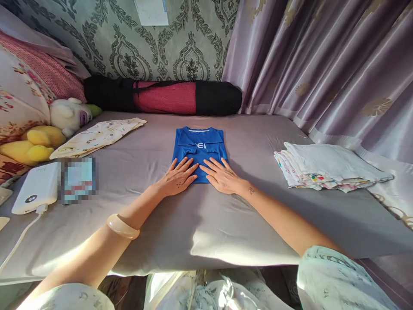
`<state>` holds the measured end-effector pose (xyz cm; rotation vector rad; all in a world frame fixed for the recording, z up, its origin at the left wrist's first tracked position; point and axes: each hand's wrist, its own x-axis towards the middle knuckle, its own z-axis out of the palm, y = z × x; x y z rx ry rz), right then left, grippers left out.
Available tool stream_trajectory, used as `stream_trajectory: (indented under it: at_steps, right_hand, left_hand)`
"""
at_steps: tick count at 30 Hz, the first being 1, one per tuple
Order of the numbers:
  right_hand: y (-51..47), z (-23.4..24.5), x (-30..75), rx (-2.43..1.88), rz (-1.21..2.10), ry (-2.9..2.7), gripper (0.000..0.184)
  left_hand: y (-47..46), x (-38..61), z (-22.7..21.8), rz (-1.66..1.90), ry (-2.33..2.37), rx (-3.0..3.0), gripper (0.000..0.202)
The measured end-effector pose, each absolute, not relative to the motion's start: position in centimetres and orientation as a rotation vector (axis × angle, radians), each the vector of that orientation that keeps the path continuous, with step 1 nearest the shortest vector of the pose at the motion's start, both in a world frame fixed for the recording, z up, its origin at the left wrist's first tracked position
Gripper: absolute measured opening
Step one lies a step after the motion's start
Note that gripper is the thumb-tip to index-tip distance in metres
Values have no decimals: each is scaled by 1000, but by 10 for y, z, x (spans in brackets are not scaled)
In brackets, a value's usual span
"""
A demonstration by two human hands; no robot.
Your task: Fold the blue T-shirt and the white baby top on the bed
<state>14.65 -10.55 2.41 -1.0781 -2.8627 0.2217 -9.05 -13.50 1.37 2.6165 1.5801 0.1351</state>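
A blue shirt (201, 137) with white lettering lies on the grey bed sheet (155, 142), its sides and sleeves folded inward over the front. Flat on its near left part rests my left hand (179, 175), fingers spread. My right hand (222, 175) presses the near right part in the same way, its fingers stretched out. Both palms cover the lower corners, so the near edge shows only between the hands. Neither hand grips the cloth.
To the right sits a stack of folded cloths (329, 165). On the left are a patterned cloth (100, 135), a white power bank (37, 187) with a cable, a blurred packet (79, 180) and plush toys (41, 144). A black and red rolled bag (164, 97) lies along the wall.
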Motion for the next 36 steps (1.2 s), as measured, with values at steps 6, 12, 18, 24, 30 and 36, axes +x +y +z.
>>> stream_trajectory:
  at_steps: [6,12,18,24,30,36]
  right_hand:
    - [-107,26,147,-1093,285,-2864,51]
    - [-104,32,148,-1119,371,-2851,54]
    - [-96,31,157,-1206,271,-2754,56]
    - [-90,17,161,-1258,267,-2748,58]
    - [-90,13,160,-1259,236,-2740,58]
    - [-89,18,161,-1260,307,-2760,59]
  left_hand:
    - [-134,-92,12,116,1567,2595,60]
    - [-134,-94,19,107,1573,2569,60]
    - [-134,-104,25,123,1673,2498,63]
    - [-130,-114,10,183,1687,2459,65]
    - [-131,-113,9,170,1692,2460,65]
    - [-132,-111,16,128,1679,2442,66]
